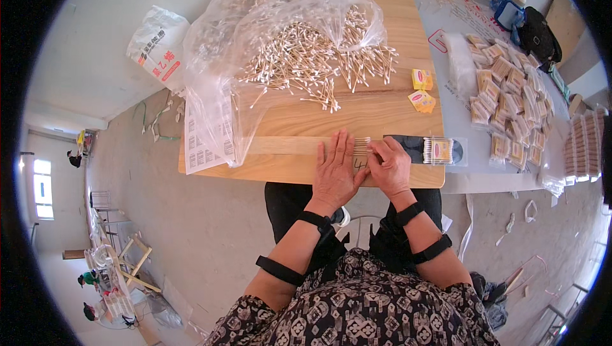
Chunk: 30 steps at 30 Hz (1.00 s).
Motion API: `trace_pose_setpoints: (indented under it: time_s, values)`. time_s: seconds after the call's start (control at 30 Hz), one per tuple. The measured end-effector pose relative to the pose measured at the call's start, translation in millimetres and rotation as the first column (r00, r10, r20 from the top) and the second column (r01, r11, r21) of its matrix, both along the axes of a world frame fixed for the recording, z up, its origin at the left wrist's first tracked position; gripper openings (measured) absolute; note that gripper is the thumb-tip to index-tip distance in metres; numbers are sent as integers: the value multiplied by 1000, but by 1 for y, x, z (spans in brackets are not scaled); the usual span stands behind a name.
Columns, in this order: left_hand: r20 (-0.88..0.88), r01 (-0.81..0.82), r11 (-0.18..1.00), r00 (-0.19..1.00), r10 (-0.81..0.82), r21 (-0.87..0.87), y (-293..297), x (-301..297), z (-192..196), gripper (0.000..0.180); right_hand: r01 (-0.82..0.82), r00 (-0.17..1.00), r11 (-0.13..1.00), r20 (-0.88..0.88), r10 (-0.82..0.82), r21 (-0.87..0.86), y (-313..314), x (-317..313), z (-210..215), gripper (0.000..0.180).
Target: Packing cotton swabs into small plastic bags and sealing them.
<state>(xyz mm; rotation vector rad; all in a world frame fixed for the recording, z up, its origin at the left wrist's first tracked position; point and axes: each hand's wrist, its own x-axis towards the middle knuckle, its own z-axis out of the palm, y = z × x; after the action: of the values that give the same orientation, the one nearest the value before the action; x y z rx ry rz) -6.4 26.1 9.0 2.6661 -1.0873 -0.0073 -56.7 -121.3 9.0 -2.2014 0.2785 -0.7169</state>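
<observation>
My left hand (336,170) lies flat on the wooden table (306,116), fingers stretched out over the end of a pale translucent strip (280,146). A small row of cotton swabs (361,146) shows between my hands. My right hand (390,166) is curled, its thumb and fingertips pinched at the right end of these swabs. Just right of it lies a black pad (408,144), partly covered by my fingers. On the pad's far end sits a clear pack of cotton swabs with a yellow card (440,150).
A big clear bag (217,46) spills loose cotton swabs (299,56) over the table's back. Small yellow cards (421,79) lie at its right edge. A printed sheet (207,132) hangs at left. Many filled swab packs (510,84) are heaped on the grey surface (456,65) to the right.
</observation>
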Motion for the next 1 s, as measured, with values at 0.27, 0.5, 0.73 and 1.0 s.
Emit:
trace_pose_setpoints:
  time_s: [0.27, 0.5, 0.73, 1.0]
  values:
    - [-6, 0, 1000, 1000, 0, 5, 0, 1, -1, 80, -2, 998, 1000, -56, 2, 8, 0, -1, -1, 19]
    - [-3, 0, 1000, 1000, 0, 14, 0, 1, -2, 79, -5, 999, 1000, -49, 3, -28, -1, 0, -2, 20]
    - [-23, 1, 1000, 1000, -1, 4, -1, 1, -1, 79, -4, 999, 999, -41, 2, -44, -1, 0, -4, 16]
    - [-11, -4, 1000, 1000, 4, 22, -1, 1, 1, 77, 3, 998, 999, -65, -7, -51, 0, 2, 0, 18]
